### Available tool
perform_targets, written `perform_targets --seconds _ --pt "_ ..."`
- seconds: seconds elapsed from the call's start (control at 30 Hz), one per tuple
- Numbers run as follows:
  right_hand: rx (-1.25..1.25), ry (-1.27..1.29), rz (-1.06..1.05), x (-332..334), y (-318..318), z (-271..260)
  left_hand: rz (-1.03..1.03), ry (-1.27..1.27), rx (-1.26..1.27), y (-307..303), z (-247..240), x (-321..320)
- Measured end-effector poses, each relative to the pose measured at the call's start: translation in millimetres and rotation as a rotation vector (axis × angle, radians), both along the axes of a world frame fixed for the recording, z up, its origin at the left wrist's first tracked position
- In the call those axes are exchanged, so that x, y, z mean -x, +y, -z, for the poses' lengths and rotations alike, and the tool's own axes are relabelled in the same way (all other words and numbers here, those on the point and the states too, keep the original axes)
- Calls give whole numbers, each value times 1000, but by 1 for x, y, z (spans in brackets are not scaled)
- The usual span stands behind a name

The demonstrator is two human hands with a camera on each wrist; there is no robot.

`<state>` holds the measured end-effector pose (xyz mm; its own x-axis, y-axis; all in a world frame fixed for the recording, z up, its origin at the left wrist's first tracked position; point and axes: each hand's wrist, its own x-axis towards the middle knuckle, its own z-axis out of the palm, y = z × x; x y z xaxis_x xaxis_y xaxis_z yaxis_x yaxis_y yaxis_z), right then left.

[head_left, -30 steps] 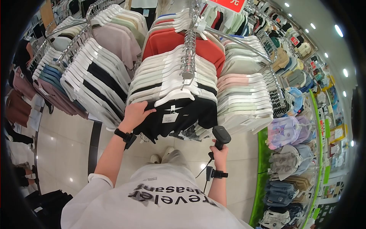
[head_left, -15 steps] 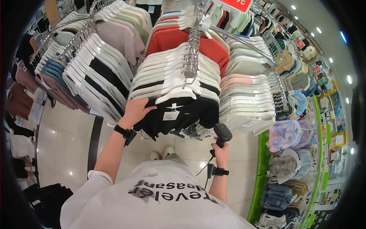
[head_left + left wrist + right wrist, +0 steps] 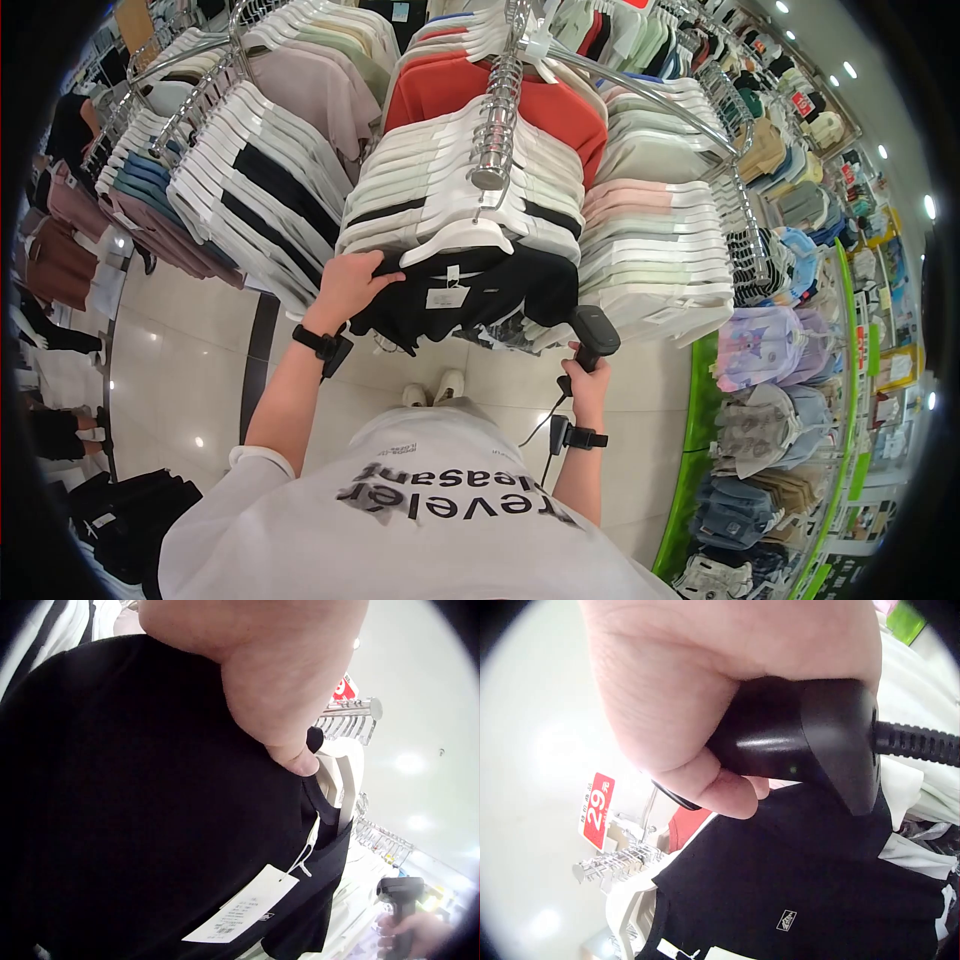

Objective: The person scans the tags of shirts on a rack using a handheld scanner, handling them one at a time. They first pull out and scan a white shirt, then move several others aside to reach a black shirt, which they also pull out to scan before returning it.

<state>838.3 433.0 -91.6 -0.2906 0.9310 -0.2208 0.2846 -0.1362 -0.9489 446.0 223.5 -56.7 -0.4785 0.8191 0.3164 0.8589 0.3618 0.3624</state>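
A black T-shirt hangs at the front of the rack on a white hanger. My left hand holds its shoulder beside the hanger, thumb on the front of the cloth. From the neckline dangles a white price tag with small print, facing outward. My right hand grips a black corded barcode scanner, its head by the shirt's sleeve. The right wrist view shows fingers curled round the scanner's handle, with the shirt behind it.
Behind the black shirt, a chrome rail carries many pale tops and a red top. More packed racks stand on both sides, with pale shirts close by the scanner. A green-edged shelf runs along the right.
The scanner has risen a little and its head has turned, with my right hand moving slightly forward. My left hand keeps its hold on the shirt's shoulder. The head view has shifted slightly.
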Motion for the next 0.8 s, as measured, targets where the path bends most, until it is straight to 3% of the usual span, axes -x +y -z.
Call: perform_targets --seconds 0.37,0.8 --pt "-59 61 -27 4 14 -5 9 45 -122 -6 -32 -12" --pt "-195 205 -28 10 33 -55 -17 42 -147 -5 -82 -12"
